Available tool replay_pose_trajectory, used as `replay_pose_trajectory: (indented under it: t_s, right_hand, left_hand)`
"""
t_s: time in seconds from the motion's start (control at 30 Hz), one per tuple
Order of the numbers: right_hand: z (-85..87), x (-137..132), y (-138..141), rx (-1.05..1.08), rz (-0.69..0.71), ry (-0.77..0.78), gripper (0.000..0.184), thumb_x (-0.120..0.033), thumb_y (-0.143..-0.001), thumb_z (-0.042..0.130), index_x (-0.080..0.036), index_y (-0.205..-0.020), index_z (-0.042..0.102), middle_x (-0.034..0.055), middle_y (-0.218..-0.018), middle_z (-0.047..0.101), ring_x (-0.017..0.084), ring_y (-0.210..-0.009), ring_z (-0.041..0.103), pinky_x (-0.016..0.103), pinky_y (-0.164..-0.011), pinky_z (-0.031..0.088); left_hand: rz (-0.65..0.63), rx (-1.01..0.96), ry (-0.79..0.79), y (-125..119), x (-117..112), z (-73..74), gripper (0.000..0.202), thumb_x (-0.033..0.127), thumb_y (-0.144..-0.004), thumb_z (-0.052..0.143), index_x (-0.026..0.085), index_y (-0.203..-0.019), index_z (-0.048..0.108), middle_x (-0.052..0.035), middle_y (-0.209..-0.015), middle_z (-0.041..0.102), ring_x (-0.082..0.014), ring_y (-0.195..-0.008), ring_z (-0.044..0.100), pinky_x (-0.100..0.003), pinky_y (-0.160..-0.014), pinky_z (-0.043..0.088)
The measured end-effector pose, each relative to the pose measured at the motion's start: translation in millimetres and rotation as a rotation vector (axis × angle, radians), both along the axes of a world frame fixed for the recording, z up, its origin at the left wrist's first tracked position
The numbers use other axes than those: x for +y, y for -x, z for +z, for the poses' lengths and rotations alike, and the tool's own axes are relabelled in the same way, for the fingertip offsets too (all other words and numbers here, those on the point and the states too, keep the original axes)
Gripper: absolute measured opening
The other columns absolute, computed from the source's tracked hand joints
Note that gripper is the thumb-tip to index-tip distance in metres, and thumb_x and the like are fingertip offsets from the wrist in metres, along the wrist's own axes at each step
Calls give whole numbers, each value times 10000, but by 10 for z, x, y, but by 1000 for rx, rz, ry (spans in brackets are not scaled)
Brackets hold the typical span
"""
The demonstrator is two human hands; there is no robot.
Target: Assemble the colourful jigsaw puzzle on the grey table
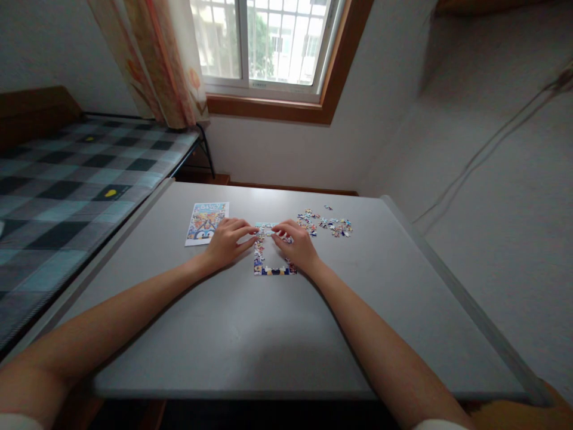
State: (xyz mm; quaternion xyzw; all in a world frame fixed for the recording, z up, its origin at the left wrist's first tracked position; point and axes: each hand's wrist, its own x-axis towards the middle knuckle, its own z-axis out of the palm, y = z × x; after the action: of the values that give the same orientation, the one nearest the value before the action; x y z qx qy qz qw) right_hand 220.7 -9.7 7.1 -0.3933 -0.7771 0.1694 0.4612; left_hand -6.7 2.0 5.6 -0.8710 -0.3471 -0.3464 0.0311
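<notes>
Puzzle border (275, 271), rectangular, on smooth tabletop (215, 334)

White sleeves (441, 425) are worn, seen just past the near edge of the table (201, 340), with the left hand (227, 242) and right hand (298, 246) bare.

Holds left hand (226, 240) and right hand (301, 245) at a part-built puzzle (275, 271) on the counter (215, 334), perhaps pinching it, near loose pieces (342, 226).

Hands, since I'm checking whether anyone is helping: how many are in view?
2: the left hand is at the upper left of the partly built puzzle, and the right hand at its upper right. No other hand shows.
</notes>
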Motion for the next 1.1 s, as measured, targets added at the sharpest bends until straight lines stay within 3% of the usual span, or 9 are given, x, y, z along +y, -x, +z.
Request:
replay_pose_trajectory:
  t_s: [0.23,0.73,0.93,1.1]
  right_hand:
    - [-25,-16,36,-61,84,-54,109,-263,-861,654,-228,-954,699,69,-986,688,202,-955,632,372,-891,507]
    - [-59,-10,82,-51,119,-45,103,-259,-882,625,-254,-862,726,54,-937,724,197,-910,647,393,-898,509]
    - [-13,67,-69,53,-36,-3,99,-261,-852,632,-233,-847,727,59,-917,721,199,-887,640,379,-857,508]
    - [-68,170,-194,318,-227,196,169,-348,-799,646,-200,-830,723,57,-856,722,172,-736,639,325,-704,526]
  left_hand:
    - [-34,25,-36,-9,-1,11,241,381,-960,552,193,-979,701,-46,-878,705,-183,-808,612,-344,-788,415]
    - [-63,66,-45,-30,-28,29,219,370,-961,545,208,-981,690,-44,-877,705,-187,-831,625,-346,-795,429]
    - [-45,53,-2,-25,-35,7,236,337,-960,518,181,-1018,685,-51,-842,705,-189,-787,632,-337,-773,446]
    - [65,128,194,-17,-52,-53,321,407,-964,470,218,-1075,704,22,-534,592,-137,-487,551,-253,-561,393]
